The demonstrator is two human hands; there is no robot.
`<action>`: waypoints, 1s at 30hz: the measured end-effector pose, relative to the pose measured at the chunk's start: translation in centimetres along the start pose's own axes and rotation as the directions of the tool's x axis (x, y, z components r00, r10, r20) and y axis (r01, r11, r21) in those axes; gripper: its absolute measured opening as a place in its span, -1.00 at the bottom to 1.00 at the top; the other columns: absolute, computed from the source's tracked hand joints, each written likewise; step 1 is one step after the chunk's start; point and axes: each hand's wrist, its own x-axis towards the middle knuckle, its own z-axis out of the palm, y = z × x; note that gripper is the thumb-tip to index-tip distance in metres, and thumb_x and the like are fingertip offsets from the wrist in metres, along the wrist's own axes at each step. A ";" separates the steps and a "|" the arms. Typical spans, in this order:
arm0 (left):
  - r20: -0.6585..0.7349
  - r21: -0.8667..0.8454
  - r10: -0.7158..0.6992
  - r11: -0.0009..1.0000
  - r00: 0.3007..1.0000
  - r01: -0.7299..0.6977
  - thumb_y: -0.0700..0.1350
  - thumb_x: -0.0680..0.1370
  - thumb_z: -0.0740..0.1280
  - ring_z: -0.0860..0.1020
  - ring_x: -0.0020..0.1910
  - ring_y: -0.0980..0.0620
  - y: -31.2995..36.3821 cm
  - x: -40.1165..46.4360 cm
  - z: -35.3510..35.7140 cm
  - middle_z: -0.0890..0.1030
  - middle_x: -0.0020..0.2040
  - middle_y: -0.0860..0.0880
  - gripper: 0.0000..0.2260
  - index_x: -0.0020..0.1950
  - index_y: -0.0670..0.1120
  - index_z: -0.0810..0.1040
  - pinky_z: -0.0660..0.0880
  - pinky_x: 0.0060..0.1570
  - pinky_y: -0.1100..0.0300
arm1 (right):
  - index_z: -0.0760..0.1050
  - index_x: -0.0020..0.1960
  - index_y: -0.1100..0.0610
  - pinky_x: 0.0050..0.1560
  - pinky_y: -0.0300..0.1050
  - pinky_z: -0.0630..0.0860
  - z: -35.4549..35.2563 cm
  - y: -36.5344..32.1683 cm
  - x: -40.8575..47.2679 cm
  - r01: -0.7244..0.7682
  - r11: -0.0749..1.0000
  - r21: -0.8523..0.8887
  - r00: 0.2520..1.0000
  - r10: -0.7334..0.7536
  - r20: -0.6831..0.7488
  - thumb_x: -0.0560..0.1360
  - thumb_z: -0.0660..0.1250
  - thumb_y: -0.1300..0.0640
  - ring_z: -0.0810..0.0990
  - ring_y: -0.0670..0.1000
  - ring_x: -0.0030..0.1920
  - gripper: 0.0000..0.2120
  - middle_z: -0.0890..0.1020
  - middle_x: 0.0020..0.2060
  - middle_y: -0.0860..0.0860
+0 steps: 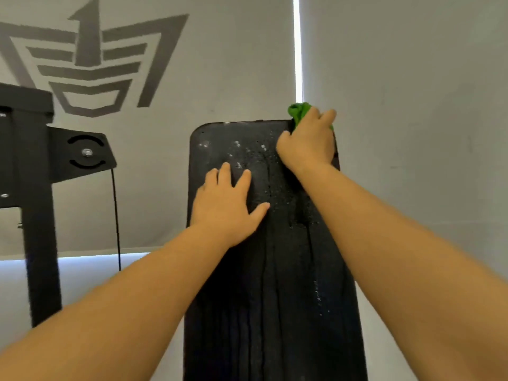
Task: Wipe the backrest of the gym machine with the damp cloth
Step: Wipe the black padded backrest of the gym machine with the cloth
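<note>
The black padded backrest [264, 284] stands upright in the middle, wet with droplets near its top and dark runs streaking down it. My right hand [308, 144] holds a bunched green cloth [298, 111] against the backrest's top right corner; most of the cloth is hidden under the hand. My left hand [228, 204] lies flat on the pad's upper left part, fingers spread and straight.
A black machine frame [38, 215] with a bolted bracket plate [85, 154] and a thin black cable [116, 221] stands at the left. Grey roller blinds with a dark logo [90, 59] hang right behind the backrest, with bright gaps between and below them.
</note>
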 end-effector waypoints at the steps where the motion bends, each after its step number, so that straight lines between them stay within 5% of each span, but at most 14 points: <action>1: -0.011 0.018 -0.002 1.000 1.000 0.002 0.37 0.49 0.03 -0.03 0.49 -0.18 0.0 0.0 0.2 -0.04 0.54 -0.13 -0.29 0.54 0.07 -0.06 0.14 0.41 -0.04 | 0.25 0.33 0.24 0.06 -0.05 0.44 0.2 0.3 0.0 0.025 1.000 -0.004 1.000 -0.025 0.010 0.49 0.28 0.16 0.47 0.17 0.14 -0.54 0.24 0.31 0.17; 8: -0.040 0.016 0.014 1.000 0.999 -0.013 0.38 0.48 0.03 0.00 0.48 -0.17 0.4 0.1 0.1 -0.02 0.54 -0.13 -0.28 0.54 0.07 -0.04 0.18 0.39 -0.03 | 0.31 0.30 0.26 -0.08 -0.10 0.40 1.7 -0.7 1.0 -0.026 0.999 0.022 0.999 0.027 -0.037 0.53 0.22 0.25 0.49 0.15 0.10 -0.65 0.25 0.32 0.17; 13: -0.062 0.023 0.077 0.997 0.995 -0.076 0.34 0.50 0.06 0.01 0.47 -0.15 -0.4 0.0 0.2 -0.03 0.53 -0.15 -0.30 0.53 0.05 -0.03 0.23 0.34 0.00 | 0.40 0.21 0.25 -0.10 -0.15 0.31 3.6 -4.1 0.8 0.134 0.991 0.015 0.987 -0.135 0.085 0.54 0.21 0.25 0.47 0.17 0.13 -0.75 0.27 0.33 0.16; 17: -0.051 0.011 0.110 0.994 0.993 -0.110 0.26 0.50 0.09 0.00 0.48 -0.18 -0.7 -0.1 0.6 0.00 0.53 -0.14 -0.32 0.53 0.02 -0.02 0.18 0.38 -0.01 | 0.41 0.29 0.21 0.09 -0.11 0.39 5.7 -7.1 -0.5 0.374 0.918 0.130 0.877 -0.395 0.273 0.56 0.20 0.23 0.46 0.15 0.16 -0.69 0.29 0.31 0.12; 20: -0.047 0.020 0.104 0.995 0.993 -0.103 0.23 0.49 0.06 0.09 0.43 -0.20 -0.6 -0.1 0.6 0.12 0.49 -0.15 -0.34 0.53 0.00 0.01 0.22 0.34 -0.02 | 0.34 0.30 0.20 0.15 -0.07 0.40 6.3 -7.1 -1.4 0.418 0.869 0.264 0.793 -0.491 0.360 0.56 0.18 0.26 0.44 0.12 0.18 -0.69 0.38 0.24 0.11; 23: -0.052 0.042 0.095 0.995 0.994 -0.093 0.25 0.48 0.08 0.15 0.39 -0.20 -0.5 -0.3 0.4 0.20 0.46 -0.14 -0.35 0.50 -0.02 0.13 0.28 0.28 -0.01 | 0.28 0.34 0.20 0.10 0.01 0.42 6.2 -6.6 -1.8 0.551 0.823 0.135 0.747 -0.559 0.359 0.55 0.13 0.28 0.41 0.14 0.12 -0.64 0.38 0.19 0.11; 27: -0.034 0.022 0.088 0.996 0.996 -0.087 0.28 0.48 0.10 0.06 0.45 -0.19 -0.7 -0.3 0.4 0.08 0.52 -0.14 -0.34 0.50 -0.01 0.13 0.25 0.34 -0.04 | 0.34 0.34 0.19 0.01 -0.05 0.38 5.2 -5.3 -2.0 0.572 0.808 -0.144 0.812 -0.532 0.240 0.56 0.11 0.31 0.32 0.20 0.24 -0.65 0.27 0.35 0.15; 30: -0.016 0.017 0.088 0.996 0.996 -0.088 0.32 0.49 0.10 -0.06 0.49 -0.20 -0.7 -0.4 0.5 -0.08 0.54 -0.17 -0.28 0.54 0.03 -0.03 0.11 0.41 -0.05 | 0.34 0.32 0.19 0.03 -0.03 0.41 4.4 -3.2 -1.6 0.429 0.848 -0.312 0.899 -0.435 0.054 0.57 0.11 0.31 0.30 0.23 0.27 -0.68 0.26 0.37 0.19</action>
